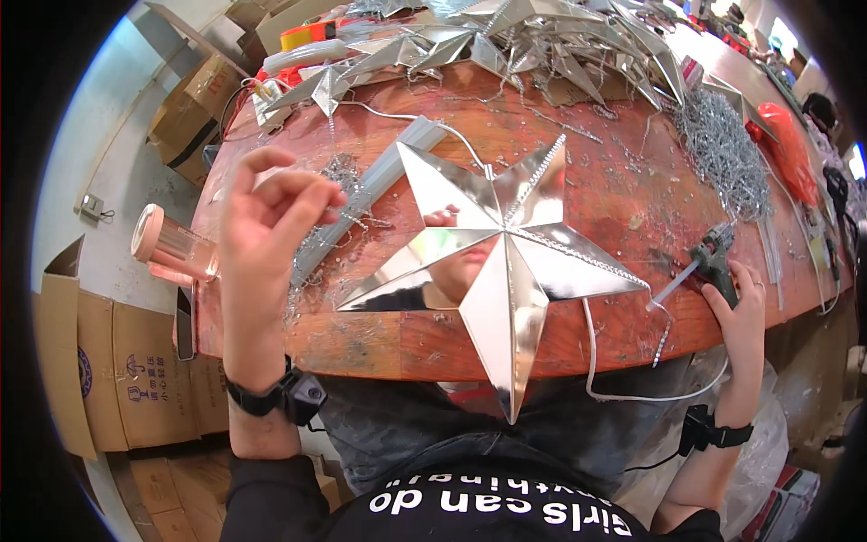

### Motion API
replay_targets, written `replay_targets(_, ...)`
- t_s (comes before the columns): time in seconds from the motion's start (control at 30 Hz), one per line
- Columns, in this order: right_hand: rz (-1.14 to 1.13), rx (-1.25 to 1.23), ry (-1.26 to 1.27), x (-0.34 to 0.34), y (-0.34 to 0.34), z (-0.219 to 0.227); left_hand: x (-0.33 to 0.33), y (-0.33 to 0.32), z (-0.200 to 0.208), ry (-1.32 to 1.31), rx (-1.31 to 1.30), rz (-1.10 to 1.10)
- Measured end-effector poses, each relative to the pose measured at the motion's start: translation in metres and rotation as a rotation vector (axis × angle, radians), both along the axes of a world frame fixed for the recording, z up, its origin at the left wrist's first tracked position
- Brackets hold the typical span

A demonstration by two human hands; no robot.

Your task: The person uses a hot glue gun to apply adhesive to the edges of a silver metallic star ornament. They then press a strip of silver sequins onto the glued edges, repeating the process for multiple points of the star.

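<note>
A mirrored silver star point(517, 298) lies on the table in front of me, its near point over the edge. Beaded silver chain point(578, 250) runs along two of its ridges, and a loose end trails past the right tip. My right hand point(739, 298) is closed round a dark glue gun point(716, 257) lying at the right, with a pale stick in line with it. Raised to the star's left, my left hand point(275, 212) has thumb and fingers pinched together; whatever they hold, if anything, is too small to name.
Clear glue sticks point(375, 194) lie in a bundle left of the star, beside loose silver chain. A heap of silver stars point(542, 54) covers the far side. Tangled silver strands point(722, 149) sit at the far right. White cord point(591, 361) hangs over the near edge. A clear cup point(172, 242) stands at left.
</note>
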State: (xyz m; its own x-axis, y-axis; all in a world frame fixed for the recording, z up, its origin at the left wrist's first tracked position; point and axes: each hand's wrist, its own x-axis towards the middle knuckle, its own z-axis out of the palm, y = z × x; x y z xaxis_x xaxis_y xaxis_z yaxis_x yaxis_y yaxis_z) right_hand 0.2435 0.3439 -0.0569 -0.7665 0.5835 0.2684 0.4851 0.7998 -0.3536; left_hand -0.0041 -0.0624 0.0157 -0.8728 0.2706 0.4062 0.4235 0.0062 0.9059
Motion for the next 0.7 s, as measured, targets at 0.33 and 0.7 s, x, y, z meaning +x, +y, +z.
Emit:
replay_targets(0.33, -0.221, -0.358, 0.66, 0.046, 0.041, 0.046, -0.036, -0.008, -0.021, -0.213, -0.129, -0.16)
replay_targets(0.7, 0.444, -0.709, 0.721, -0.014, -0.052, 0.08, 0.041, -0.111, -0.037, -0.479, -0.035, 0.1)
